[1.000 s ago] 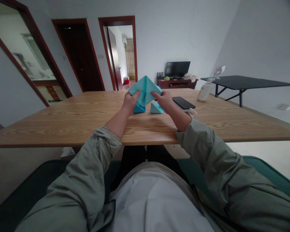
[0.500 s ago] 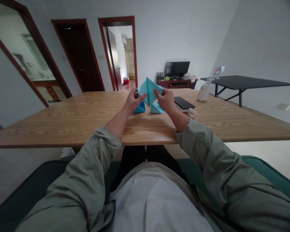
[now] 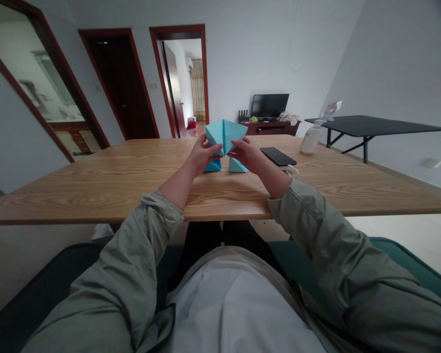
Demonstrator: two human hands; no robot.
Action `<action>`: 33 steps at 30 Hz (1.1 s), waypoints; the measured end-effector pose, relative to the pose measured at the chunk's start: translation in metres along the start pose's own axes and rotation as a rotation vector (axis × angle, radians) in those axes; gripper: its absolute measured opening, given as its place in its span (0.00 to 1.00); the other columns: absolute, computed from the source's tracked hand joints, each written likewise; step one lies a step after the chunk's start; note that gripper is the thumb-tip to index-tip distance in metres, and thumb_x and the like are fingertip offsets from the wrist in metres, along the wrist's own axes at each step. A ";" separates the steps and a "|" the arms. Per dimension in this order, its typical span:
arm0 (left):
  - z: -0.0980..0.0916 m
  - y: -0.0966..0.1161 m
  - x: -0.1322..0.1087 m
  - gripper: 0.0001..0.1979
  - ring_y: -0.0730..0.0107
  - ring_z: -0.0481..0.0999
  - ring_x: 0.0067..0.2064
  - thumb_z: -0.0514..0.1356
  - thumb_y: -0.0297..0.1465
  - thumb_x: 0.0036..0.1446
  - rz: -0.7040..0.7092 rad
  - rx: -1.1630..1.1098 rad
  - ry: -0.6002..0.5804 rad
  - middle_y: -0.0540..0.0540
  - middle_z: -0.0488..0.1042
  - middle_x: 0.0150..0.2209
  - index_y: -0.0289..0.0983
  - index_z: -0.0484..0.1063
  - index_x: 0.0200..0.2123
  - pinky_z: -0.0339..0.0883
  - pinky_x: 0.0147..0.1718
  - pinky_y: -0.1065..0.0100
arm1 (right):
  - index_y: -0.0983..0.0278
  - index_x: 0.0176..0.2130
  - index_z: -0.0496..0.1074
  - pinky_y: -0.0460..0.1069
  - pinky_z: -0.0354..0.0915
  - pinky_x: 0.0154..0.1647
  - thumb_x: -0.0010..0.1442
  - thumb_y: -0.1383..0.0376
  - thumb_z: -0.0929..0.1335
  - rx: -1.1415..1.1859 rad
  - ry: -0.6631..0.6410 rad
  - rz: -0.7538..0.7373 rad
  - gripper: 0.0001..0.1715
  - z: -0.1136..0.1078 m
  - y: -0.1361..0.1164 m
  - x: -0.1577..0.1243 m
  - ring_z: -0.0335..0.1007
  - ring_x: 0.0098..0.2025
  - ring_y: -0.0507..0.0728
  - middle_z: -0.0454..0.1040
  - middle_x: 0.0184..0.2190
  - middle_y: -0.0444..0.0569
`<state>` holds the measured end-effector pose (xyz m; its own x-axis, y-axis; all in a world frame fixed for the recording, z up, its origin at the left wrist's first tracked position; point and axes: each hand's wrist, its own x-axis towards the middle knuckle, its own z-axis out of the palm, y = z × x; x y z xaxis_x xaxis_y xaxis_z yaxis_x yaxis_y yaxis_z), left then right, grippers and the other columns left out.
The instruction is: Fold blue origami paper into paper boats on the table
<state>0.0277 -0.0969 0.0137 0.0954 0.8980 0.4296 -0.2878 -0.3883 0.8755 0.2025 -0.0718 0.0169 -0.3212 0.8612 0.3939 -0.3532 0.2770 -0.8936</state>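
Well, a long, honey-coloured wooden table (image 3: 95, 196) with a strong oak-like grain fills the middle of the view, in a plain white-walled room with dark red door frames. Beyond it stand a low dark red cabinet (image 3: 270, 129) carrying a black flat-screen television (image 3: 269, 105), and, at the right, a black folding table (image 3: 371, 122).

Both hands are raised just above the wooden table. The left hand (image 3: 206, 156) pinches the left flap of a folded turquoise paper form (image 3: 223, 136), its fingers closed on the paper; the right hand (image 3: 247, 155) curls closed on the right flap. The paper form is held up at the centre, its point upward, above two small folded paper pieces: a deeper blue one (image 3: 213, 166) and a pale turquoise one (image 3: 237, 166), standing just apart from each other on the tabletop.

To the right lie a black smartphone (image 3: 278, 156) and a white cable (image 3: 292, 170). Near the far edge stands a plastic bottle (image 3: 311, 139), any label too small to read.
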 end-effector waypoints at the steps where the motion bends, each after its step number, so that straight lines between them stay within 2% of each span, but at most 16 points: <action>1: 0.000 0.001 0.000 0.33 0.65 0.79 0.42 0.75 0.37 0.37 -0.004 -0.015 0.009 0.50 0.77 0.40 0.45 0.67 0.47 0.73 0.41 0.63 | 0.58 0.39 0.68 0.50 0.72 0.43 0.45 0.56 0.77 0.023 -0.015 0.027 0.23 0.000 0.001 -0.001 0.75 0.35 0.52 0.77 0.33 0.40; 4: 0.000 0.002 0.000 0.32 0.66 0.79 0.41 0.75 0.38 0.38 -0.012 -0.051 0.018 0.51 0.77 0.39 0.45 0.67 0.46 0.73 0.40 0.64 | 0.58 0.40 0.69 0.49 0.73 0.43 0.47 0.60 0.77 0.085 -0.053 0.076 0.22 0.001 0.006 -0.003 0.75 0.35 0.51 0.78 0.34 0.39; 8: 0.000 0.001 0.001 0.31 0.67 0.78 0.40 0.74 0.39 0.39 0.000 -0.081 0.020 0.52 0.76 0.39 0.45 0.66 0.46 0.73 0.39 0.65 | 0.59 0.41 0.69 0.48 0.73 0.42 0.49 0.62 0.76 0.144 -0.076 0.060 0.21 0.003 0.009 -0.004 0.76 0.36 0.51 0.79 0.36 0.40; 14: -0.001 -0.002 0.003 0.32 0.67 0.78 0.39 0.74 0.42 0.39 -0.017 -0.024 0.097 0.51 0.76 0.38 0.46 0.65 0.47 0.72 0.36 0.67 | 0.59 0.40 0.69 0.48 0.75 0.41 0.49 0.59 0.78 0.125 0.003 0.032 0.22 0.006 0.010 -0.002 0.77 0.36 0.51 0.79 0.35 0.41; 18: 0.000 -0.003 0.007 0.34 0.65 0.78 0.42 0.73 0.43 0.42 0.008 -0.047 0.171 0.49 0.76 0.42 0.47 0.63 0.50 0.71 0.37 0.65 | 0.58 0.40 0.69 0.47 0.75 0.40 0.48 0.56 0.77 0.125 0.052 0.013 0.22 0.009 0.013 0.001 0.77 0.37 0.51 0.79 0.36 0.41; 25: 0.012 0.005 0.013 0.37 0.63 0.77 0.47 0.72 0.41 0.46 0.093 -0.138 0.215 0.47 0.75 0.47 0.47 0.60 0.57 0.71 0.42 0.63 | 0.57 0.42 0.66 0.47 0.75 0.37 0.47 0.53 0.77 0.176 0.159 0.009 0.27 0.019 0.011 0.008 0.76 0.34 0.51 0.77 0.36 0.40; 29: 0.017 0.010 0.013 0.35 0.64 0.76 0.48 0.71 0.42 0.45 0.120 -0.131 0.210 0.48 0.75 0.45 0.46 0.63 0.55 0.71 0.44 0.64 | 0.55 0.43 0.63 0.48 0.75 0.37 0.47 0.51 0.76 0.157 0.192 -0.015 0.29 0.024 0.009 0.011 0.77 0.35 0.52 0.77 0.36 0.40; 33: 0.013 0.008 0.016 0.30 0.63 0.76 0.48 0.71 0.42 0.45 0.112 -0.137 0.177 0.47 0.77 0.42 0.42 0.68 0.50 0.69 0.46 0.63 | 0.54 0.43 0.60 0.47 0.74 0.38 0.46 0.51 0.76 0.142 0.248 -0.058 0.31 0.025 0.009 0.012 0.76 0.37 0.52 0.76 0.37 0.38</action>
<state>0.0396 -0.0886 0.0308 -0.1090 0.8779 0.4663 -0.4152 -0.4664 0.7811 0.1739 -0.0693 0.0190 -0.0785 0.9285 0.3630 -0.4896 0.2813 -0.8253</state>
